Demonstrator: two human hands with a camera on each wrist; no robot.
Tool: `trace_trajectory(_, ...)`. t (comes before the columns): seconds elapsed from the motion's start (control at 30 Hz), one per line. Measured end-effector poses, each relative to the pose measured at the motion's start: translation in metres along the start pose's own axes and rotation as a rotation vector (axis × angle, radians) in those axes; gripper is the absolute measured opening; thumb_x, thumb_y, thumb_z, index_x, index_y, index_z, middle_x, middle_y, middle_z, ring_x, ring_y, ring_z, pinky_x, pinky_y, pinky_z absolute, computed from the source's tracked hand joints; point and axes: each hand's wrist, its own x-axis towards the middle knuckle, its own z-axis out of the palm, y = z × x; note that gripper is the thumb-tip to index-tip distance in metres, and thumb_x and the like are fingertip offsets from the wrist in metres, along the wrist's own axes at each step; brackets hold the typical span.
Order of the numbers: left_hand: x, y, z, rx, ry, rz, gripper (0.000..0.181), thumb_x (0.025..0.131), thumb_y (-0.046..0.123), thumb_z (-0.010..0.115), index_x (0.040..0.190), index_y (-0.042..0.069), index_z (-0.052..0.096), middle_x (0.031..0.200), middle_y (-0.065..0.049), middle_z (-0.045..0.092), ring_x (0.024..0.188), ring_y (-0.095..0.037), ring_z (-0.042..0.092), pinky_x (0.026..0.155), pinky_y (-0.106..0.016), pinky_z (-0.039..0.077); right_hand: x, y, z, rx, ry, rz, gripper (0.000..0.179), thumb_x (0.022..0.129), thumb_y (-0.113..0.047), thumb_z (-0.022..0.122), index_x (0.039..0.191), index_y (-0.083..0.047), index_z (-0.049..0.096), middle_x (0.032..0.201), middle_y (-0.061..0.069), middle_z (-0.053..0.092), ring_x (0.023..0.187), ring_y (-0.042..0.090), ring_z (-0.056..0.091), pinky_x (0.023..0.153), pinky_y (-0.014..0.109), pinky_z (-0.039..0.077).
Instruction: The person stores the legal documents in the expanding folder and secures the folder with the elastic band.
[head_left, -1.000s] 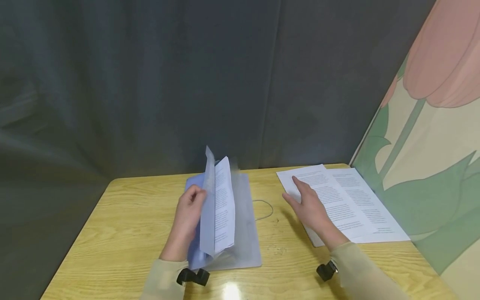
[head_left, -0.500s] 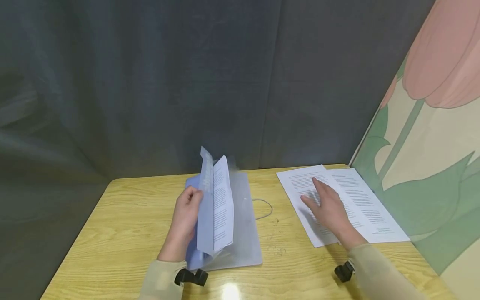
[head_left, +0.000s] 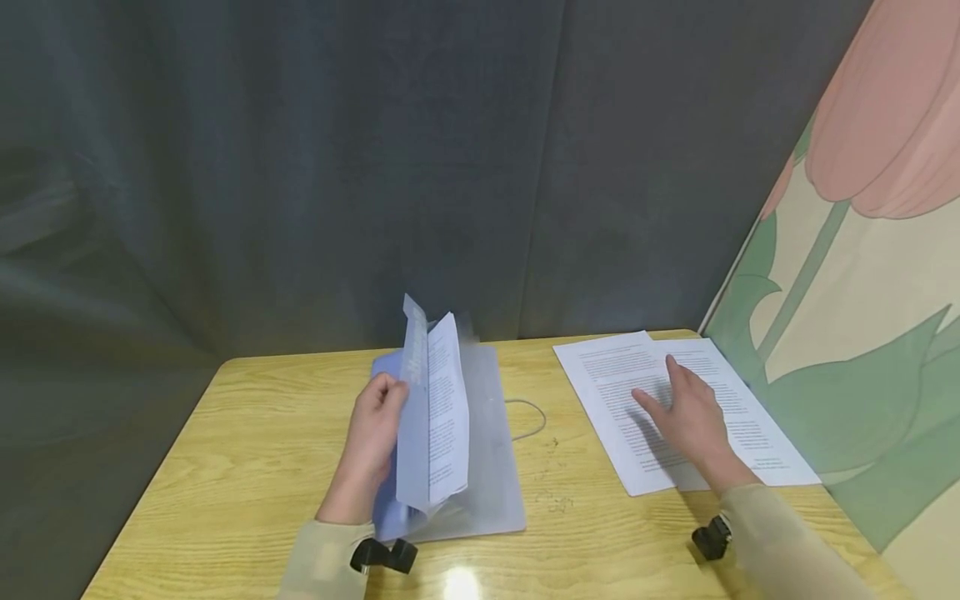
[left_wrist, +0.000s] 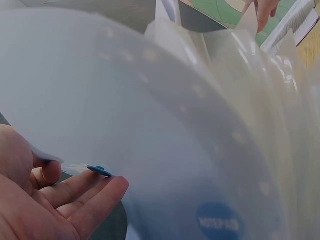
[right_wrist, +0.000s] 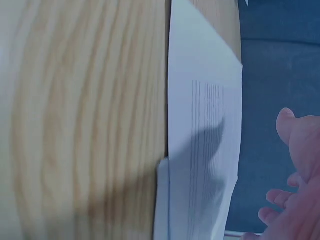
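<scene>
My left hand [head_left: 377,421] pinches the raised cover flap of a translucent bluish document folder [head_left: 498,467], its thumb and fingers on the edge. Inside the folder, printed pages [head_left: 447,408] stand tilted up. In the left wrist view a blue button [left_wrist: 99,170] sits by the fingers, and the flap [left_wrist: 100,100] bears a round "NOTEPAD" label [left_wrist: 219,221]. On the right, my right hand [head_left: 693,417] hovers with spread fingers above two overlapping printed sheets [head_left: 611,375], holding nothing. Its shadow falls on the paper [right_wrist: 195,150] in the right wrist view.
The wooden table [head_left: 247,450] carries both the folder and the sheets. A thin elastic loop [head_left: 542,417] sticks out from the folder's right side. A dark curtain [head_left: 375,167] hangs behind the table, and a tulip-painted wall [head_left: 855,333] borders the right.
My right hand has moved rightward over the sheets, still spread. The flap in my left hand tilted slightly left, then stayed nearly still.
</scene>
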Motion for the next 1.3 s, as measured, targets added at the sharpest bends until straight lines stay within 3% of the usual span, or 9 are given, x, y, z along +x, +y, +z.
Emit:
trace_trajectory(0.37,-0.003,0.002,0.001,0.0,0.003,0.016,0.022,0.109,0.012,0.053,0.088,0.007,0.048,0.081,-0.004,0.04,0.077,-0.022,0.042,0.066,-0.032,0.034,0.004,0.028,-0.002,-0.057,-0.047,0.143,0.099,0.107,-0.051,0.067,0.166,0.013,0.021,0.157,0.049,0.031,0.143,0.071,0.03,0.11,0.083,0.03)
trace_trajectory(0.7,-0.001,-0.002,0.002,0.015,0.003,0.016,0.022,0.108,0.011,0.052,0.087,0.007,0.048,0.081,-0.005,0.04,0.077,-0.022,0.041,0.067,-0.032,0.033,0.007,0.049,-0.004,-0.049,-0.096,0.193,0.109,0.104,-0.059,0.067,0.166,0.015,0.017,0.158,0.051,0.027,0.142,0.073,0.028,0.108,0.085,0.03)
trace_trajectory(0.97,0.0,-0.002,0.005,0.013,-0.001,0.034,0.022,0.107,0.009,0.052,0.086,0.007,0.048,0.079,-0.004,0.04,0.076,-0.021,0.041,0.067,-0.032,0.033,0.009,0.059,-0.006,-0.065,-0.11,0.21,0.105,0.099,-0.046,0.076,0.162,0.018,0.022,0.153,0.053,0.029,0.138,0.075,0.032,0.105,0.086,0.032)
trace_trajectory(1.3,0.001,-0.001,0.003,0.021,0.004,0.001,0.022,0.107,0.012,0.052,0.086,0.008,0.048,0.078,-0.004,0.039,0.075,-0.022,0.04,0.066,-0.032,0.033,0.015,0.06,-0.002,-0.092,-0.163,0.222,0.108,0.096,-0.044,0.08,0.162,0.019,0.022,0.153,0.052,0.032,0.137,0.075,0.033,0.105,0.087,0.032)
